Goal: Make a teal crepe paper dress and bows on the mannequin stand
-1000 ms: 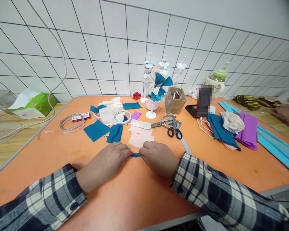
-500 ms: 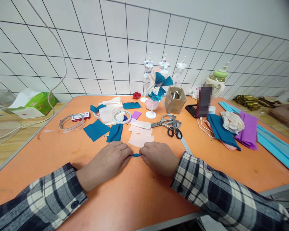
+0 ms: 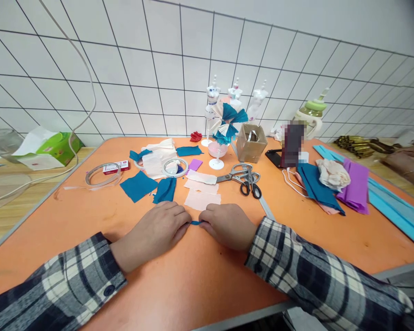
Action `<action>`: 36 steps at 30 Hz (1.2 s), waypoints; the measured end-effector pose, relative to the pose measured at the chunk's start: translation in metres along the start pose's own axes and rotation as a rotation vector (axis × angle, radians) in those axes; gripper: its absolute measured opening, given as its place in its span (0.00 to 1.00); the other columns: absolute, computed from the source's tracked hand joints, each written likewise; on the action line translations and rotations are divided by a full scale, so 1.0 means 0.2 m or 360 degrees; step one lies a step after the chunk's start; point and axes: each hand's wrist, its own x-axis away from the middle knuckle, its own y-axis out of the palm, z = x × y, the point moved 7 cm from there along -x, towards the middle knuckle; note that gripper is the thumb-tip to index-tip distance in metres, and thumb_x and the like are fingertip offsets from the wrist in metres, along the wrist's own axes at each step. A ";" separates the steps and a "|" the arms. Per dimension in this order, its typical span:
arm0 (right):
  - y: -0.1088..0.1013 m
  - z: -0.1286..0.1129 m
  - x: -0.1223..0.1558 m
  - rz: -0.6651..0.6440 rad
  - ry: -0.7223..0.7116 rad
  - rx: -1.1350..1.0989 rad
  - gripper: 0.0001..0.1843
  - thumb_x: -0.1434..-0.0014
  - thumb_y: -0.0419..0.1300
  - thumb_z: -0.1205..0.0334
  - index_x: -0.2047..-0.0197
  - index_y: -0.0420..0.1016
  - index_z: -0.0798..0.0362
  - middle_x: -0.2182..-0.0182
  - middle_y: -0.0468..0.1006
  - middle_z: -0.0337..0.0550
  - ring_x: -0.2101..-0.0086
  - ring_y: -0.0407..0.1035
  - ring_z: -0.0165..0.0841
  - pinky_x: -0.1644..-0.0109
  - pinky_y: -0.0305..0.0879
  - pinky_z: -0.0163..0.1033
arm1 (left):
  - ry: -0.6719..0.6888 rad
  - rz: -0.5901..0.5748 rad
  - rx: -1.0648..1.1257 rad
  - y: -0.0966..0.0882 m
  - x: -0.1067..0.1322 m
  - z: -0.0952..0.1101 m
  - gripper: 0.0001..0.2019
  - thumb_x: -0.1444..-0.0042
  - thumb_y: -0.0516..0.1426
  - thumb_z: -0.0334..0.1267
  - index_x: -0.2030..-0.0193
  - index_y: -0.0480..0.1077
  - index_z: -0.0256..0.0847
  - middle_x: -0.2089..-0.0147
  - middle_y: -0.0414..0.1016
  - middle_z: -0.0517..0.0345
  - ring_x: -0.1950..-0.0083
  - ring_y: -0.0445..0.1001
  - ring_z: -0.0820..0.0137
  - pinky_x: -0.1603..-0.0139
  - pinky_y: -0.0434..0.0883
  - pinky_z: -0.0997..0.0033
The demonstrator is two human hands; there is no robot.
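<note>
Blue crepe-like strip [image 3: 195,223], pinched at both ends, left hand [image 3: 165,225] on one, right hand [image 3: 227,225] on the other; fingers curled tight, only a short middle stretch visible. Low over near part of orange table [image 3: 158,294], centred.

Just beyond hands, closest obstruction: pale pink pieces [image 3: 202,201], stacked loosely in a column. Just beyond left hand: upright blue piece [image 3: 164,189], contact unclear; flat blue square [image 3: 138,186] further left. Right of pink pieces: large metal scissors [image 3: 236,174], blades toward them, with black-handled scissors [image 3: 251,186] crossing their handles.

Behind, left to right: clear tape ring [image 3: 101,185] against small red-and-white box [image 3: 122,167]; white sheet [image 3: 155,161] under part of white tape roll [image 3: 175,175]; purple scrap [image 3: 195,165]; red crumpled scrap [image 3: 195,136]. Back centre: blue-and-white pleated piece [image 3: 229,122] on white stand, partly hiding small white dress forms [image 3: 212,96]; open brown box [image 3: 251,145] beside.

Right side, well apart from hands: folded blue material [image 3: 319,188], cream crumpled wad [image 3: 332,174] on top, purple folded material [image 3: 356,188], light-blue strip [image 3: 396,211] along table edge. Behind those: pixelated dark upright object [image 3: 292,145], green-lidded bottle [image 3: 312,115]. Far left: green tissue pack [image 3: 55,149], white cable [image 3: 89,78] hanging past.
</note>
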 end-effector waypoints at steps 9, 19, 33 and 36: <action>0.03 0.05 -0.03 0.0047 0.0056 -0.0108 0.13 0.31 0.52 0.57 0.54 0.77 0.50 0.62 0.80 0.42 0.62 0.73 0.35 0.65 0.57 0.37 | 0.0067 0.0035 0.0113 0.01 -0.04 -0.04 0.11 0.33 0.50 0.34 0.57 0.74 0.40 0.53 0.78 0.52 0.50 0.74 0.62 0.47 0.69 0.59; 0.01 0.07 -0.04 0.0123 0.0138 -0.0207 0.12 0.34 0.55 0.60 0.59 0.81 0.51 0.63 0.81 0.43 0.61 0.73 0.35 0.62 0.59 0.37 | 0.0071 0.0042 -0.0032 0.00 -0.05 -0.01 0.11 0.33 0.51 0.35 0.59 0.76 0.41 0.61 0.79 0.54 0.57 0.73 0.61 0.51 0.67 0.57; 0.00 0.09 -0.03 0.0106 0.0216 -0.0225 0.09 0.35 0.57 0.58 0.56 0.78 0.47 0.61 0.81 0.39 0.60 0.72 0.34 0.62 0.57 0.37 | -0.0007 0.0094 0.0044 0.02 -0.02 -0.04 0.15 0.34 0.54 0.32 0.42 0.70 0.39 0.57 0.79 0.51 0.55 0.75 0.61 0.53 0.69 0.60; 0.01 0.08 -0.03 0.0059 0.0195 -0.0212 0.10 0.35 0.56 0.57 0.59 0.79 0.47 0.62 0.81 0.39 0.61 0.72 0.34 0.62 0.57 0.37 | 0.0000 0.0045 0.0066 0.03 -0.03 -0.03 0.13 0.34 0.54 0.31 0.47 0.74 0.40 0.57 0.79 0.51 0.56 0.76 0.62 0.53 0.69 0.60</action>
